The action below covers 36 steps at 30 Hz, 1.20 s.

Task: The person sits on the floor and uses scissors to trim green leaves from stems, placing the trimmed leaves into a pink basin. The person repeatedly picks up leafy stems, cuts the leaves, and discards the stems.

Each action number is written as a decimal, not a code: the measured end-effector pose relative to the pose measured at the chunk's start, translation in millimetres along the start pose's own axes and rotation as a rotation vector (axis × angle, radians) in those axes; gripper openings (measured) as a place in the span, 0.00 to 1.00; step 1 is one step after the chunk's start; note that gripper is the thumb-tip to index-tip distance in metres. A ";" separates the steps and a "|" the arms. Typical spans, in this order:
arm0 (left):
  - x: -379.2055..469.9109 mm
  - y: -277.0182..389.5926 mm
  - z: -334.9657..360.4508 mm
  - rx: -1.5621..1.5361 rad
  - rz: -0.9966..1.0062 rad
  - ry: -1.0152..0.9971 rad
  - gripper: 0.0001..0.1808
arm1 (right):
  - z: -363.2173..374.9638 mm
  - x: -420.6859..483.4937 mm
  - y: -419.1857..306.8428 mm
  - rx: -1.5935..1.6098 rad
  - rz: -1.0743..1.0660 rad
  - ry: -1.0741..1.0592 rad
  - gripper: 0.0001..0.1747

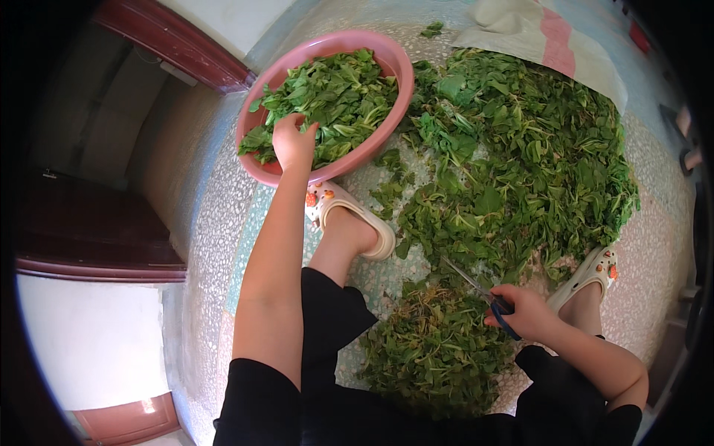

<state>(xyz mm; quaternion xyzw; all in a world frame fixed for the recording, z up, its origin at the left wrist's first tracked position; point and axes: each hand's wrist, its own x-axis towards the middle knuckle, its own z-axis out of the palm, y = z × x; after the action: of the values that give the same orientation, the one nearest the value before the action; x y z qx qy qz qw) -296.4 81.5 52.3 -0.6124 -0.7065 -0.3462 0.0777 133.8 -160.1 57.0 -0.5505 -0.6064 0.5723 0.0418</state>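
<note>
My left hand reaches over the near left side of a pink plastic basin. Its fingers are bent down at the cut leafy greens heaped inside; whether any leaf is between them I cannot tell. In my right hand is a pair of scissors with dark blue handles, blades pointing up and left. Beneath the blades, leafy greens cover the floor. A smaller pile of greens with pale stems and roots lies between my legs, just left of the scissors.
A large spread of leafy greens covers the terrazzo floor right of the basin. A pale woven sack with a pink stripe overlaps its far edge. My cream clogs flank the greens. A dark red door frame stands at left.
</note>
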 end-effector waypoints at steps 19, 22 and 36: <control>1.7 -37.1 3.0 -0.626 -0.502 0.136 0.08 | 12.5 15.1 15.1 0.044 0.003 -0.037 0.31; 10.1 -45.9 -8.3 -0.241 -0.378 0.139 0.07 | 12.3 13.6 13.3 0.041 0.035 -0.056 0.31; 40.2 -48.6 20.2 0.070 -0.027 -0.025 0.04 | 7.7 16.4 6.5 0.059 0.128 -0.057 0.29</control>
<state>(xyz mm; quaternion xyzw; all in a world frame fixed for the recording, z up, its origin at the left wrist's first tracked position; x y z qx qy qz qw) -344.3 125.4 39.5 -0.6040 -0.7272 -0.3147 0.0857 126.2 -155.1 40.0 -0.5701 -0.5537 0.6070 0.0041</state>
